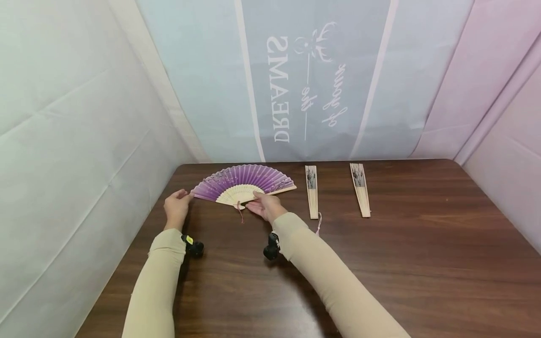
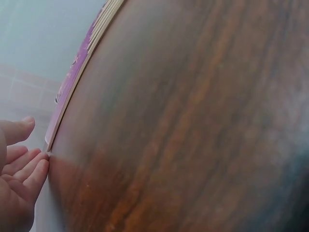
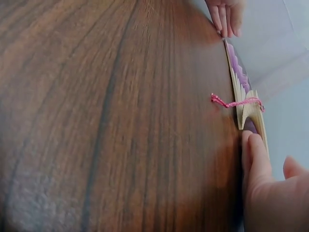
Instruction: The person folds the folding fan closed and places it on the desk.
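A purple folding fan point(image 1: 249, 180) lies spread on the table, with pale ribs and a red tassel point(image 3: 236, 103) at its pivot. My left hand point(image 1: 176, 206) is at the fan's left tip. In the left wrist view, the fingertips of that hand point(image 2: 21, 179) touch the tip, and the thumb stands apart from it. At the right side of the pivot, my right hand point(image 1: 267, 206) holds the fan, its thumb over the ribs and its fingers below the edge. The right wrist view shows the right fingers point(image 3: 258, 162) at the outer rib; their contact is partly hidden.
Two folded fans with pale ribs and grey patterned ends lie to the right: one point(image 1: 312, 192) with a white tassel point(image 1: 319, 224), another point(image 1: 360, 190) farther right. The brown wooden table point(image 1: 422, 244) meets a printed curtain point(image 1: 321, 94) at the back and a pale cloth wall point(image 1: 76, 141) at left.
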`<action>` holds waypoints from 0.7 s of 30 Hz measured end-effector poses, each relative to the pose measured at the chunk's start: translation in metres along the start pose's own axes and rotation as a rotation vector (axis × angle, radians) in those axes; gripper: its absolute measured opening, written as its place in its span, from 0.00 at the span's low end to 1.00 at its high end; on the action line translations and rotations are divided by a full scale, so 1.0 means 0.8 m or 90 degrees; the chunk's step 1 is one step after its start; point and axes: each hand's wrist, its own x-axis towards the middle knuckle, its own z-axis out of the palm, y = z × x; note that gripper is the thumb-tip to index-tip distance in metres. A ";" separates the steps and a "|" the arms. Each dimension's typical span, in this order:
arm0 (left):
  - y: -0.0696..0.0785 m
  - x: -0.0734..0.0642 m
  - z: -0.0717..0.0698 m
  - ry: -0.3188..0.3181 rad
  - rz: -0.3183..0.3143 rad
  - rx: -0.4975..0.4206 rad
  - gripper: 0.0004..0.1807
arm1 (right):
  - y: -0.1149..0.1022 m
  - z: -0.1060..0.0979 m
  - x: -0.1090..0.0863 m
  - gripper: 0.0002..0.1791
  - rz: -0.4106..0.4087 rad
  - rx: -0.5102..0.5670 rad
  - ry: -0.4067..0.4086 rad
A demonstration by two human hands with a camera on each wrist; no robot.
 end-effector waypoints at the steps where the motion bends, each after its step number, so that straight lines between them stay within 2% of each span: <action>1: -0.001 0.000 0.000 0.002 0.001 -0.002 0.26 | 0.000 0.000 0.001 0.22 0.004 0.002 -0.002; 11: -0.001 0.003 0.003 0.006 0.018 0.010 0.28 | 0.000 -0.001 0.005 0.22 0.014 -0.006 -0.008; 18: 0.003 0.010 0.005 -0.026 0.025 0.020 0.27 | -0.001 -0.003 0.011 0.21 0.020 -0.005 -0.027; 21: 0.003 0.010 0.004 -0.027 0.020 0.016 0.27 | 0.000 -0.003 0.013 0.21 0.022 -0.009 -0.029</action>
